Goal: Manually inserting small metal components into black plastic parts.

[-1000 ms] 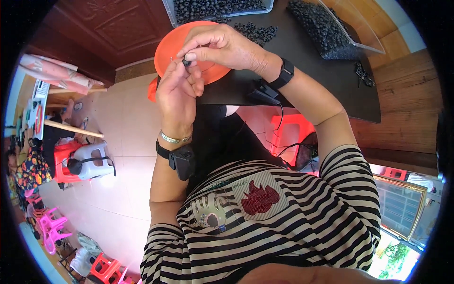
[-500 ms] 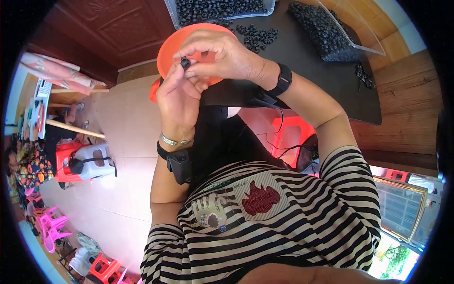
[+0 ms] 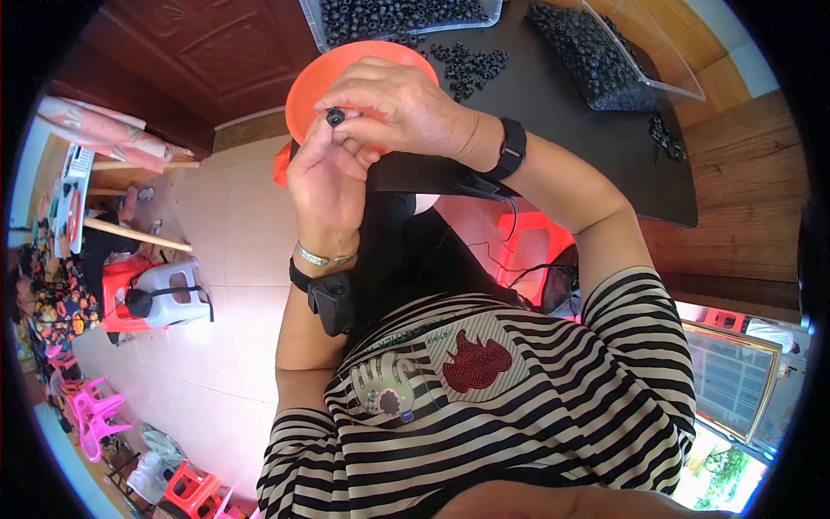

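Note:
Over an orange basin [image 3: 303, 91], my two hands meet at their fingertips around a small round black part [image 3: 335, 117]. My left hand [image 3: 328, 182] is palm up, and its thumb and fingers pinch the part from below. From the upper right, my right hand [image 3: 402, 104] grips the same part with its thumb and bent index finger. A dark opening shows in the face of the part; its far side is hidden by my fingers. A loose heap of small black parts [image 3: 467, 67] lies on the dark tabletop [image 3: 553, 143] just beyond my right hand.
A clear plastic bin [image 3: 467, 26] full of black parts stands at the far edge. At the right, a second clear container [image 3: 679, 86] is tipped beside more parts. A red stool [image 3: 523, 233] with cables is under the table. A person in flowered clothing [image 3: 65, 298] is at the left.
My right fingers have closed in slightly around the black part, and its face has turned a little. My right wrist has shifted slightly downward and left.

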Demonstrator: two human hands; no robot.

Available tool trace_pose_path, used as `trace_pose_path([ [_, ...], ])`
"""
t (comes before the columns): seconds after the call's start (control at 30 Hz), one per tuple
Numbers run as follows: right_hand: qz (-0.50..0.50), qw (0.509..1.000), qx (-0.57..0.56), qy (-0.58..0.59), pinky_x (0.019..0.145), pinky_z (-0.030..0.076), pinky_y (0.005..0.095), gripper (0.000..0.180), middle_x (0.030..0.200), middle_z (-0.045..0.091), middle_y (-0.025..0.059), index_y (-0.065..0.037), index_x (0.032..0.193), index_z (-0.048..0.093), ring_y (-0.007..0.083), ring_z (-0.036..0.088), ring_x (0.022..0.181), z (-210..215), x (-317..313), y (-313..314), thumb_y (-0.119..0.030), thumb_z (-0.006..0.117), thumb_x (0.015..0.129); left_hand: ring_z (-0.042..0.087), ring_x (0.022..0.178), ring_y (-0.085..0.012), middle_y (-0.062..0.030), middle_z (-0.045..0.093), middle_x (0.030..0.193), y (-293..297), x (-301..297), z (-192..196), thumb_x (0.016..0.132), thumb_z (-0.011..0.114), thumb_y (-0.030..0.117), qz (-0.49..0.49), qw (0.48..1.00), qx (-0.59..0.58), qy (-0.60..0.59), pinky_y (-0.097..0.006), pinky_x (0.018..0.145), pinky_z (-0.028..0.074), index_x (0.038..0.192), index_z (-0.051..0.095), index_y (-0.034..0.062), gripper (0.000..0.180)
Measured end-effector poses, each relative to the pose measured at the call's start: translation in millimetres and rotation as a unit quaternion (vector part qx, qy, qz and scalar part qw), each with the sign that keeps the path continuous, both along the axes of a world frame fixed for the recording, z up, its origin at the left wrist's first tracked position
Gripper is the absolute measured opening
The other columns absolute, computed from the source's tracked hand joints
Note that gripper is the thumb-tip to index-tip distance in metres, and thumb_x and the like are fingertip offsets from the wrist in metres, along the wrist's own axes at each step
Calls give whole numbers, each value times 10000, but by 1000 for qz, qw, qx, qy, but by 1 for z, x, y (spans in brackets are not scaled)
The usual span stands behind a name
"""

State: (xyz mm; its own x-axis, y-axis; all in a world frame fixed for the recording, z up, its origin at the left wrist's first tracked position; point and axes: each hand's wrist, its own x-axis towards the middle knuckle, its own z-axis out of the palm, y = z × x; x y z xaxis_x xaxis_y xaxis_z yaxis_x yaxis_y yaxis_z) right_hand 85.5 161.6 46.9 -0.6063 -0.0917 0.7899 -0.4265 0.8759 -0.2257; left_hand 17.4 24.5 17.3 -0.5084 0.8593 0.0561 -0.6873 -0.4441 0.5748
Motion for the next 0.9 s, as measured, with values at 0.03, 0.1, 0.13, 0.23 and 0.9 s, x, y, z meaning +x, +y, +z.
trace_pose_path([
  [0.03, -11, 1000, 13, 5, 724, 514, 326, 252, 863, 624, 73, -67, 962, 648, 236, 615, 826, 0, 0, -1, -112, 680, 716, 576, 911, -180, -62, 585, 1049, 0, 1, 1, 935, 417, 198, 7, 1000, -7, 6, -316, 736, 470, 1152, 515, 32, 290],
  [0.1, -16, 999, 34, 8, 733, 512, 331, 251, 873, 624, 72, -61, 964, 642, 240, 611, 844, 2, 1, -2, -117, 676, 721, 575, 905, -182, -65, 583, 1057, 1, -1, 1, 931, 415, 197, 0, 1000, 7, 19, -318, 745, 463, 1151, 513, 28, 294],
  [0.13, -22, 998, 55, 11, 742, 509, 336, 250, 882, 623, 71, -55, 966, 637, 244, 607, 862, 4, 2, -3, -122, 671, 727, 575, 899, -185, -68, 580, 1066, 1, -2, 1, 928, 413, 195, -7, 999, 20, 31, -321, 754, 456, 1151, 511, 23, 298],
  [0.23, -22, 994, 111, 0, 758, 503, 342, 243, 912, 619, 81, -49, 968, 624, 250, 598, 890, 6, 4, -2, -128, 655, 740, 562, 921, -187, -68, 574, 1083, 1, -3, -4, 918, 424, 189, -26, 997, 59, 32, -328, 770, 443, 1151, 509, 22, 300],
  [0.9, -65, 988, 88, 112, 651, 483, 339, 206, 741, 571, 28, -120, 724, 597, 216, 567, 761, 5, 0, 9, -322, 617, 759, 543, 1005, -213, -113, 560, 1094, 4, -5, 4, 919, 424, 236, -30, 998, 18, 52, -370, 892, 425, 1161, 480, -8, 349],
])
